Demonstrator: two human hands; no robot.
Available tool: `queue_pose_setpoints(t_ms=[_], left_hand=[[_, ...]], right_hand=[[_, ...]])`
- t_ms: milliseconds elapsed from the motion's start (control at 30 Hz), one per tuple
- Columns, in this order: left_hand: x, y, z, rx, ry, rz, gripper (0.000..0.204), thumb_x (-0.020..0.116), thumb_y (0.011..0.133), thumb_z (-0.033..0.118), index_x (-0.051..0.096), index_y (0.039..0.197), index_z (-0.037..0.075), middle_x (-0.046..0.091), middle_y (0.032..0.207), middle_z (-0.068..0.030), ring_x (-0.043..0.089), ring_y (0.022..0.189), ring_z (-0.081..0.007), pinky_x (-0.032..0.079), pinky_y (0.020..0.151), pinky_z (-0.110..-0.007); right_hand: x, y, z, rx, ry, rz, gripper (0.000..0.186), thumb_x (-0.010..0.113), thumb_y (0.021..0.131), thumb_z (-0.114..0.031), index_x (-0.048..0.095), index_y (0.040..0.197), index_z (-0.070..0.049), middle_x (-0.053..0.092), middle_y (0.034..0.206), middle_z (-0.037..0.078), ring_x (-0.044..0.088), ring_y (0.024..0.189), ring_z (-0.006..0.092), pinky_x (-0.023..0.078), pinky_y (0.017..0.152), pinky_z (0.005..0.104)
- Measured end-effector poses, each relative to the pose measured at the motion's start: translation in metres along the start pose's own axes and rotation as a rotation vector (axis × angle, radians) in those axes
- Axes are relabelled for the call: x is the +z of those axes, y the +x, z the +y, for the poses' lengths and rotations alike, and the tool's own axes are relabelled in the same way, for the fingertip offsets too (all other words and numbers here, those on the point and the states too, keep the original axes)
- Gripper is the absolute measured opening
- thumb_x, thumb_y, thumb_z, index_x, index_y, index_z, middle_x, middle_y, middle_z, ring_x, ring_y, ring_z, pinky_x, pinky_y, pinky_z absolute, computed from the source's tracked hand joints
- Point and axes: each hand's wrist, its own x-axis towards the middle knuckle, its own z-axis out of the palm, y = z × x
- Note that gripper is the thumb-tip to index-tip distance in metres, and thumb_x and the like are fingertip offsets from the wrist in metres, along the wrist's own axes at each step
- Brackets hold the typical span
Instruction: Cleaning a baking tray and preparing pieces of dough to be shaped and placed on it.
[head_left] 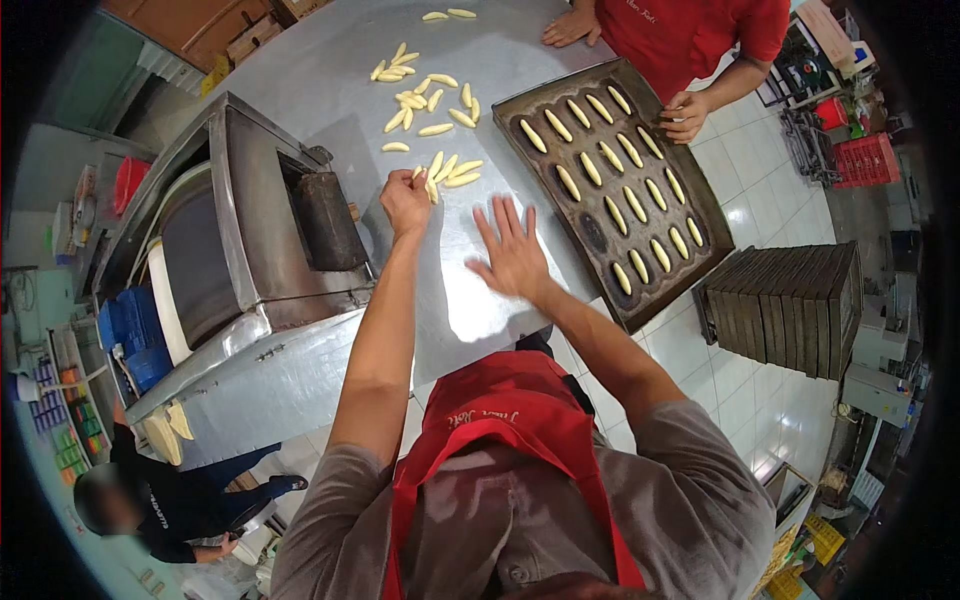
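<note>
My left hand [405, 205] is closed, its fingertips pinching a small pale dough roll [432, 190] at the near end of a cluster. Close by on the metal table [330, 60] lie more spindle-shaped dough rolls [462, 181]. To the right, my right hand [515, 250] hovers over or rests on the tabletop with fingers spread, slightly blurred, holding nothing. Beyond it a dark baking tray [628, 318] sits tilted at the table's right side. Rows of dough rolls [612, 155] lie in its oval hollows; one hollow [592, 232] at the left is bare.
A metal machine [270, 230] with a side opening stands at the left. Across the table a co-worker in red [690, 35] has one hand [685, 117] at the tray's edge. Stacked dark trays [785, 310] stand at right. Another person in black [165, 500] is at lower left.
</note>
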Motion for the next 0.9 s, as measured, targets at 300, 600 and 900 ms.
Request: queue_pose_setpoints(t_ms=[300, 600, 900], left_hand=[[-0.004, -0.036, -0.012, 0.125, -0.089, 0.069, 0.036, 0.07, 0.098, 0.016, 0.068, 0.128, -0.004, 0.071, 0.107, -0.0224, 0.066, 0.102, -0.0385, 0.052, 0.092, -0.048], [0.016, -0.025, 0.005, 0.478, 0.269, 0.173, 0.023, 0.069, 0.099, 0.011, 0.07, 0.12, 0.002, 0.063, 0.119, -0.0191, 0.061, 0.107, -0.0382, 0.052, 0.093, -0.048], [-0.007, -0.058, 0.007, 0.446, -0.339, 0.205, 0.034, 0.062, 0.103, 0.004, 0.05, 0.134, -0.004, 0.064, 0.106, -0.0137, 0.065, 0.096, -0.0243, 0.054, 0.085, -0.037]], right_hand=[[0.013, 0.012, 0.002, 0.124, 0.1, 0.092, 0.093, 0.056, 0.1, -0.057, 0.025, 0.163, 0.005, 0.028, 0.166, 0.033, 0.025, 0.156, 0.0501, 0.021, 0.127, 0.0612], [-0.025, -0.086, 0.035, 0.224, 0.329, 0.225, 0.013, 0.077, 0.087, -0.007, 0.076, 0.1, -0.006, 0.074, 0.107, 0.007, 0.065, 0.108, 0.0344, 0.052, 0.093, 0.0478], [-0.069, -0.078, 0.1, 0.524, 0.386, 0.822, 0.031, 0.076, 0.094, -0.004, 0.064, 0.123, -0.002, 0.073, 0.095, 0.016, 0.073, 0.076, 0.0301, 0.057, 0.069, 0.0399]])
